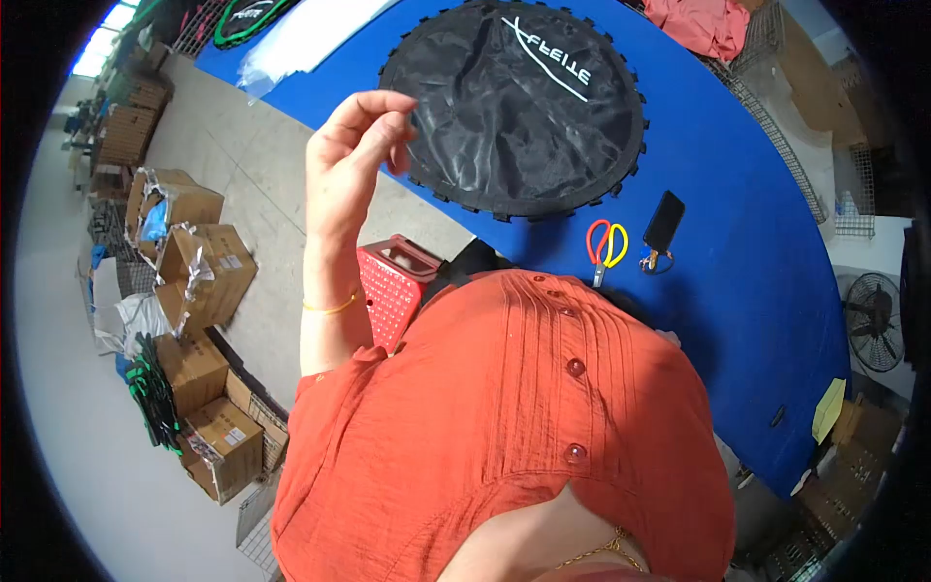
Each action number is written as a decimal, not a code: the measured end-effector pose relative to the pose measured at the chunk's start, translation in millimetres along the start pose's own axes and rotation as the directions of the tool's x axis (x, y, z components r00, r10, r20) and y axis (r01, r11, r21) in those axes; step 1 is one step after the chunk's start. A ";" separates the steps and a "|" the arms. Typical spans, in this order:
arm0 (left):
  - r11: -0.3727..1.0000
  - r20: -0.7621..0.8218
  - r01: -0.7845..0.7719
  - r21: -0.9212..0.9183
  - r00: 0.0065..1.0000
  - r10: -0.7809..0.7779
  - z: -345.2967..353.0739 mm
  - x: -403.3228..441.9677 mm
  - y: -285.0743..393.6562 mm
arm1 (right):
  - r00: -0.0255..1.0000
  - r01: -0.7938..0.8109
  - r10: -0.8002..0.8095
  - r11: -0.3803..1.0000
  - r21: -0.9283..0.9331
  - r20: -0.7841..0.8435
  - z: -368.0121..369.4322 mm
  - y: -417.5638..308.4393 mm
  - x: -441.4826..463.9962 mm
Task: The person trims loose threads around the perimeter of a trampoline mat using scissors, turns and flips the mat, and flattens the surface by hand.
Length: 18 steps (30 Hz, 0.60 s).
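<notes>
My left hand (pixel 354 160) is raised at the left of the head view, beside the near left edge of a round black fabric disc (pixel 514 107). Thumb and fingers are curled together in a pinch. Whatever sits between the fingertips is too small to make out. The disc lies flat on the blue table (pixel 737 165), with tabs around its rim and white lettering. Nearer my body lie scissors (pixel 606 250) with one red and one yellow handle. To their right is a black phone (pixel 664 221) with keys (pixel 656 260) beside it. My right hand does not show.
A red plastic stool (pixel 393 281) stands beside me at left. Open cardboard boxes (pixel 208 272) line the floor further left. White plastic sheeting (pixel 310 44) lies at the table's far left. A fan (pixel 873 320) stands beyond the right edge; red cloth (pixel 700 24) is at the back.
</notes>
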<state>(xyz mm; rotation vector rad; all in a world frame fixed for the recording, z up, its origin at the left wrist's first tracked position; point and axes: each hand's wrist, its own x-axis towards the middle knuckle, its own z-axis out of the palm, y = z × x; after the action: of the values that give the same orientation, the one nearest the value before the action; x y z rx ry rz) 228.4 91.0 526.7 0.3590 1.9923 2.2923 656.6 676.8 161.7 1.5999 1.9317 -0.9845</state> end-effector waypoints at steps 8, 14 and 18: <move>0.488 -0.339 0.241 0.839 0.933 0.121 -112.9 -25.0 -168.7 | 0.995 -0.031 0.021 0.994 -0.102 -0.096 -19.8 -53.8 -31.0; 0.377 -0.262 0.198 0.905 0.957 0.125 -136.6 8.2 -226.0 | 0.798 0.516 -0.484 0.857 -0.009 -0.358 -34.8 -116.2 24.3; 0.280 -0.047 0.030 0.960 0.997 0.054 -136.1 62.0 -265.1 | 0.648 0.721 -0.713 0.688 -0.085 -0.267 4.3 -261.3 -5.1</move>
<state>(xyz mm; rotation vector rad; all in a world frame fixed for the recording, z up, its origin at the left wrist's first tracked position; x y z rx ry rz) 113.2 12.6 256.1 0.3194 3.1821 0.6965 404.6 650.5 225.7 0.9799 2.8792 -1.0989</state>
